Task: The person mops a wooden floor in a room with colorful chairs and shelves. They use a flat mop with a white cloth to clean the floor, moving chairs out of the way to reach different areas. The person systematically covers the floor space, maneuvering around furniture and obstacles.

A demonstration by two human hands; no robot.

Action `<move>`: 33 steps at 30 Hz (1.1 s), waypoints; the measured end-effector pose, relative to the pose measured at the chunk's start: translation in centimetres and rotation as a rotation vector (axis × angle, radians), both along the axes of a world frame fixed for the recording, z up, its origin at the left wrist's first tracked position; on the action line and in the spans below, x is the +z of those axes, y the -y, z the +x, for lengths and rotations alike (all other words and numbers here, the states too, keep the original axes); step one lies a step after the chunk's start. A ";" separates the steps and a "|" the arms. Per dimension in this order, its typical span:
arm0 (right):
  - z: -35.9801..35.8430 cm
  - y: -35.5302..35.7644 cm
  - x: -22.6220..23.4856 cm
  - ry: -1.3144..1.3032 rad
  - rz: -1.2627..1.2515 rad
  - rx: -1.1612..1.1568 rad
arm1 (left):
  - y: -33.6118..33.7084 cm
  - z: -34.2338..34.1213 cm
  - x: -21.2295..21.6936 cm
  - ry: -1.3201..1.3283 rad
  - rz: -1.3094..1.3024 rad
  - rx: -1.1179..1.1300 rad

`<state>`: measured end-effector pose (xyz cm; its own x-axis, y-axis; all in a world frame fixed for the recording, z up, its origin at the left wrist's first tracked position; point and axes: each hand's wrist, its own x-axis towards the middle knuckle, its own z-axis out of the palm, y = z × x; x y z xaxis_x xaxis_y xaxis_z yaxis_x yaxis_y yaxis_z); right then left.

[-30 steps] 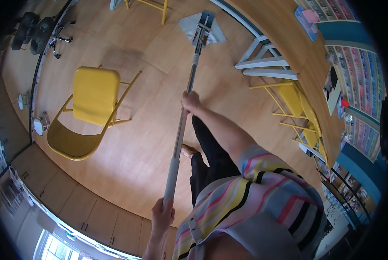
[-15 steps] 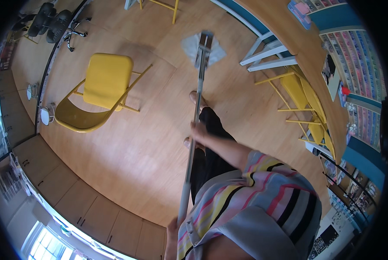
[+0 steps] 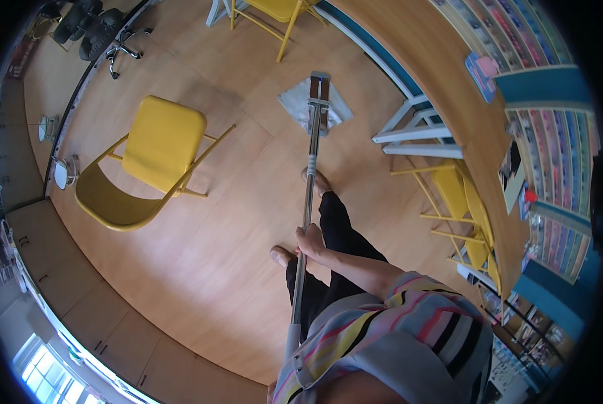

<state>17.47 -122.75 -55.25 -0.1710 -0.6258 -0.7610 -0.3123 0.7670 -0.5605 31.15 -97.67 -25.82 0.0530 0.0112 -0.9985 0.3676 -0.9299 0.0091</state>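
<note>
My right hand [image 3: 309, 242] is closed around the metal pole of a flat mop [image 3: 307, 195]. The pole runs from near my chest out past my right foot. At its far end a brown and grey rectangular mop head [image 3: 319, 91] rests on a pale cloth [image 3: 294, 101] spread flat on the floor. The cloth's corners stick out on both sides of the head. Only a sliver of skin of my left arm or hand [image 3: 271, 392] shows at the lower edge, beside the striped shirt; its fingers are hidden, as is the pole's upper end.
A yellow folding chair [image 3: 163, 145] stands on the wood floor to the left. More yellow chairs [image 3: 473, 195] are by the curved counter [image 3: 443, 87] at right, near white table legs [image 3: 419, 132]. Cabinets [image 3: 99, 296] line the lower left. Shelves of small colourful items [image 3: 554, 161] stand beyond the counter.
The mop head and cloth appear slightly lower in the view, and the right hand with the pole lower too. My feet have shifted apart. The left hand has mostly dropped out of view.
</note>
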 end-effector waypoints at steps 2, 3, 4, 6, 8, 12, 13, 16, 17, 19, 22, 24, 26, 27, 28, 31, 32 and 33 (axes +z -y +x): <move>-2.3 4.0 -2.2 -0.026 0.064 0.144 | 3.7 -2.7 -2.1 -0.054 0.021 0.111; -3.2 6.6 -2.9 -0.038 0.024 0.188 | 5.6 -3.8 -3.2 -0.091 0.027 0.173; -4.0 9.5 -3.8 -0.055 0.037 0.256 | 7.3 -5.0 -4.2 -0.129 0.030 0.238; -4.9 16.4 -4.9 -0.226 -0.048 0.464 | 11.4 -7.1 -6.8 -0.229 0.030 0.380; -6.1 23.6 -8.6 -0.343 -0.092 0.560 | 16.4 -9.5 -10.0 -0.364 -0.030 0.534; -6.0 39.6 -13.0 -0.364 -0.041 0.672 | 28.1 -14.5 -17.1 -0.653 -0.224 0.826; -5.9 42.9 -13.2 -0.400 -0.065 0.658 | 30.8 -15.7 -18.7 -0.681 -0.255 0.845; -7.4 48.1 -13.7 -0.468 -0.184 0.664 | 36.5 -18.6 -21.3 -0.819 -0.360 0.926; -7.5 48.3 -13.5 -0.447 -0.189 0.675 | 37.0 -18.8 -20.8 -0.814 -0.338 0.926; -7.1 46.5 -13.5 -0.440 -0.142 0.707 | 35.2 -18.7 -21.3 -0.801 -0.344 0.903; -8.2 41.0 -15.2 -0.490 -0.150 0.742 | 30.0 -16.5 -20.4 -0.747 -0.291 0.796; -7.4 34.9 -14.8 -0.504 -0.196 0.765 | 24.9 -14.4 -18.6 -0.641 -0.188 0.716; -7.9 28.3 -15.0 -0.352 -0.152 0.635 | 19.9 -11.8 -16.0 -0.651 -0.203 0.638; -7.5 24.6 -14.3 -0.356 -0.231 0.570 | 17.1 -10.3 -14.7 -0.634 -0.232 0.556; -7.1 21.2 -13.3 -0.392 -0.258 0.574 | 14.4 -9.1 -13.4 -0.614 -0.261 0.474; -5.3 11.2 -9.2 -0.375 -0.187 0.556 | 6.5 -7.6 -8.0 -0.248 0.011 0.307; -4.5 8.2 -6.8 -0.298 -0.055 0.517 | 3.5 -6.9 -6.3 -0.178 0.084 0.294; -3.6 5.1 -4.4 -0.234 0.074 0.481 | 0.9 -6.1 -4.8 -0.127 0.105 0.276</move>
